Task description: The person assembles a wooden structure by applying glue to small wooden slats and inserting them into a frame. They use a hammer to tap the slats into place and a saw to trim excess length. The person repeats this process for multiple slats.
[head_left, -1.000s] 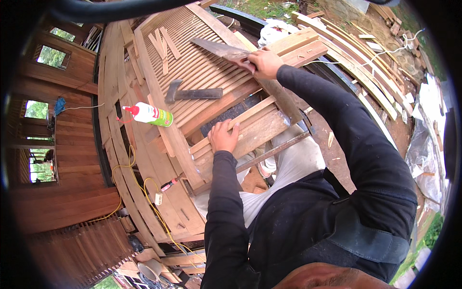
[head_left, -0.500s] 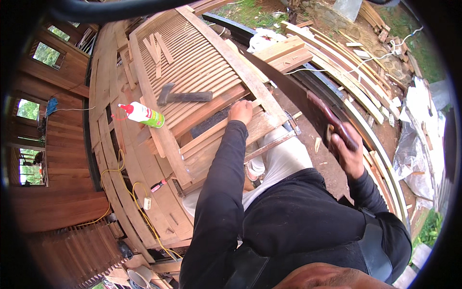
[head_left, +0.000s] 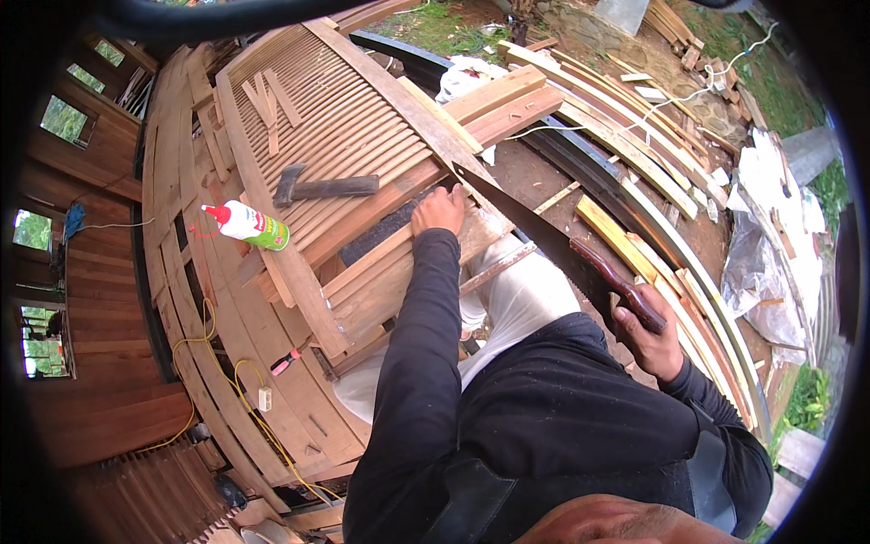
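My right hand (head_left: pixel 649 334) is wrapped round the dark brown handle of a handsaw (head_left: pixel 535 227). The blade slants up and to the left, its tip over the side rail of a slatted wooden panel (head_left: pixel 381 100). Close by the tip, my left hand (head_left: pixel 439 212) has its fingers closed on a thin wood strip (head_left: pixel 379 256) lying across the panel's near end. Whether the teeth touch the strip I cannot tell. A dark flat block (head_left: pixel 385 227) lies beside the strip. Farther up on the slats rest a hammer (head_left: pixel 326 187) and several loose thin strips (head_left: pixel 272 104).
Left of the panel a white-and-green glue bottle (head_left: pixel 249 225) with a red cap stands on the plank bench (head_left: pixel 227 299). A pink-handled tool (head_left: pixel 286 361) and a yellow cord (head_left: pixel 240 385) lie nearer. Thick boards (head_left: pixel 507 104) sit right of the panel, with stacked lumber (head_left: pixel 634 154) beyond.
The handsaw has come down toward me, its blade now beside my left hand at the panel's rail. My left hand keeps its place on the strip. The whole view has shifted slightly.
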Available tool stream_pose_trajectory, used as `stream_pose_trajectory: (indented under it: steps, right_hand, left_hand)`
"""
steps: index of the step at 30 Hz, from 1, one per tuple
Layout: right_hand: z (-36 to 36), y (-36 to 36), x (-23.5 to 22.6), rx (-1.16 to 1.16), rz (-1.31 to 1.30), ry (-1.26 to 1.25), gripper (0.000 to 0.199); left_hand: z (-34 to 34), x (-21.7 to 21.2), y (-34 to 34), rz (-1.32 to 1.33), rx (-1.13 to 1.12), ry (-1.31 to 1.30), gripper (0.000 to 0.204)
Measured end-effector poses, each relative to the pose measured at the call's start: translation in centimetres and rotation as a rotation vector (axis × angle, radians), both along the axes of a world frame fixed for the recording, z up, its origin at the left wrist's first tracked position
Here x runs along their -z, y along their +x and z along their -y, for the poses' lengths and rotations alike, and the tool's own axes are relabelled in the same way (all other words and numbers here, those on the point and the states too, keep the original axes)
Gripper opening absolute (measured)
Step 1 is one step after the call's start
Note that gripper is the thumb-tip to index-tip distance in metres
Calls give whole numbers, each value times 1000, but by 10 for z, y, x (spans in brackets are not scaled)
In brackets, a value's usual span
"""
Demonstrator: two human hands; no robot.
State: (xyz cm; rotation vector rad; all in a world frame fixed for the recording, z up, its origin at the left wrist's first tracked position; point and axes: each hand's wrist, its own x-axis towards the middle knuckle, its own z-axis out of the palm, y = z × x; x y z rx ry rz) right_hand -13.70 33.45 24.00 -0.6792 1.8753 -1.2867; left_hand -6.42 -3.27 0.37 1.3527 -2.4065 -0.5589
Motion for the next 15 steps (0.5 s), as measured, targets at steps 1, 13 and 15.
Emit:
stream_pose_trajectory:
  steps: [1, 13, 15]
  right_hand:
    - [1, 1, 0, -2, -8, 10, 23]
    - [7, 2, -10, -18, -64, 67, 25]
    - [9, 4, -13, -22, -83, 74, 24]
  left_hand:
    - [0, -1, 1, -9, 9, -4, 48]
    - [3, 17, 16, -114, 157, -71, 36]
    - [4, 20, 16, -129, 159, -88, 36]
